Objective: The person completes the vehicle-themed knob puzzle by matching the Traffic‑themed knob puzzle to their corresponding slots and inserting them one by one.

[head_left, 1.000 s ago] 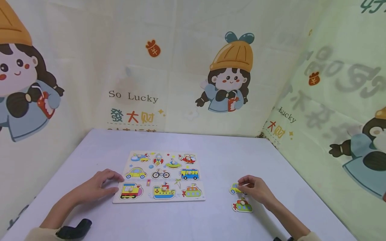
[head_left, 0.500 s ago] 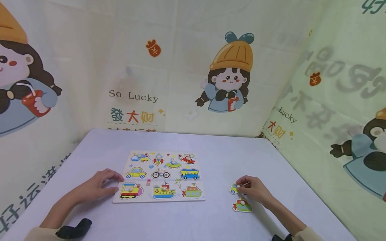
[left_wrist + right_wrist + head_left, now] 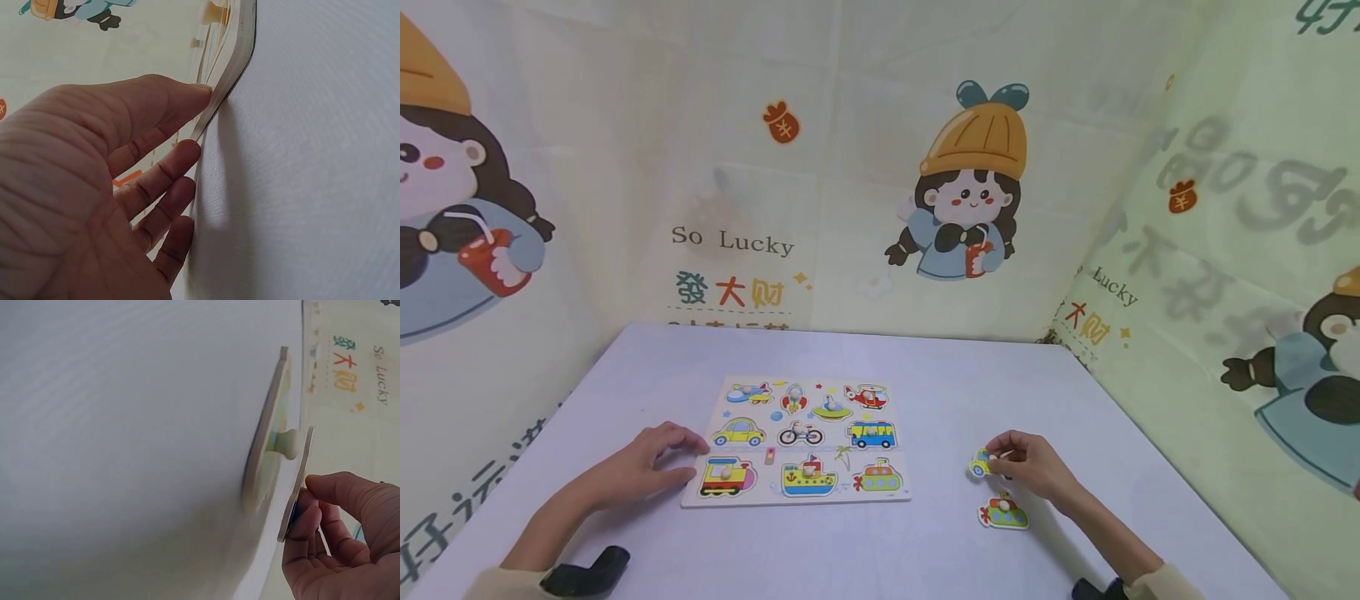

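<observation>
A wooden knob puzzle board (image 3: 771, 493) with colourful vehicles lies on the table at centre left. My left hand (image 3: 638, 468) rests at its left edge, thumb and fingertips touching the rim, fingers relaxed. At the right, my right hand (image 3: 1036, 467) pinches a yellow car puzzle piece (image 3: 979, 463) between thumb and fingers, which cover its rear half. In the right wrist view the car piece (image 3: 304, 464) appears edge-on, raised off the tabletop. Just nearer than it lies a green submarine puzzle piece (image 3: 1009, 517) with a knob, flat on the table.
The white table (image 3: 925, 367) is enclosed by printed cloth walls (image 3: 850, 192) at the back and sides. On the board, pieces with knobs include a train (image 3: 724, 482), a ship (image 3: 808, 482) and a bus (image 3: 871, 437). A black strap (image 3: 587, 573) sits at the left wrist.
My right hand has shifted slightly left and up with the car piece in its fingers. The left hand, the board and the submarine piece have stayed put.
</observation>
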Demonstrator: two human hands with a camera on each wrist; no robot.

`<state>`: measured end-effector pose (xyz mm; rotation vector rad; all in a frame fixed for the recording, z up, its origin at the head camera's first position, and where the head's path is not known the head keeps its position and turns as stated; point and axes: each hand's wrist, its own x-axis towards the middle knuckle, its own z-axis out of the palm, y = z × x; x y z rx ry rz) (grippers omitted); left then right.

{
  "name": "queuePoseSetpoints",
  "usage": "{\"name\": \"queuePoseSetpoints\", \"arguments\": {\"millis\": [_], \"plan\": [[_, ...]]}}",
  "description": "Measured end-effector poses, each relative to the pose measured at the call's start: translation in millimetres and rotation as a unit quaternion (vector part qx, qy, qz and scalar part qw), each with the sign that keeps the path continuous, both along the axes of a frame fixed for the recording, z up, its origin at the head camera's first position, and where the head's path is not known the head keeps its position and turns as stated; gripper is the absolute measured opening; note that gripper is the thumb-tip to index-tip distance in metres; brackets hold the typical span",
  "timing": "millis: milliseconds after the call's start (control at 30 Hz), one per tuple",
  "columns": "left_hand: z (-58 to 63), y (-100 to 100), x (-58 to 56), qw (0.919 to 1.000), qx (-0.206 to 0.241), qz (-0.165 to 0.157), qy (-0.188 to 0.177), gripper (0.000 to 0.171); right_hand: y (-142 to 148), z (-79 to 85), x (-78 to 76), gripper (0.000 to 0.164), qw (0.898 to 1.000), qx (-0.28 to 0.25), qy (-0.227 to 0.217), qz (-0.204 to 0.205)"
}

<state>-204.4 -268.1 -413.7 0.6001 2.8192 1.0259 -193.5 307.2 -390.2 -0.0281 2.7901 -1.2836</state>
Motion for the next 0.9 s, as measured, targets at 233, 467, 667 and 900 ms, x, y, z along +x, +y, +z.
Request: {"name": "queuePoseSetpoints", "arguments": {"millis": [233, 467, 667, 900], "plan": [[0.1, 0.4, 0.1, 1.0, -0.004, -0.002, 0.003, 0.032, -9.9, 4.2, -4.1, 0.028, 0.998, -0.055, -0.015, 0.002], [-0.6, 1.9, 0.8, 0.9999, -0.002, 0.008, -0.014, 0.032, -28.8, 8.0, -5.8, 0.034, 0.991, -0.124, -0.021, 0.045], [-1.4, 3.0, 1.3, 0.9994, 0.002, 0.016, -0.031, 0.031, -45.0, 6.7, -9.6, 0.032, 0.988, -0.146, -0.025, 0.044], [0.6, 2.3, 0.5, 0.9994, -0.003, 0.02, -0.027, 0.031, -65.9, 5.9, -13.3, 0.031, 0.985, -0.163, -0.024, 0.044]]}}
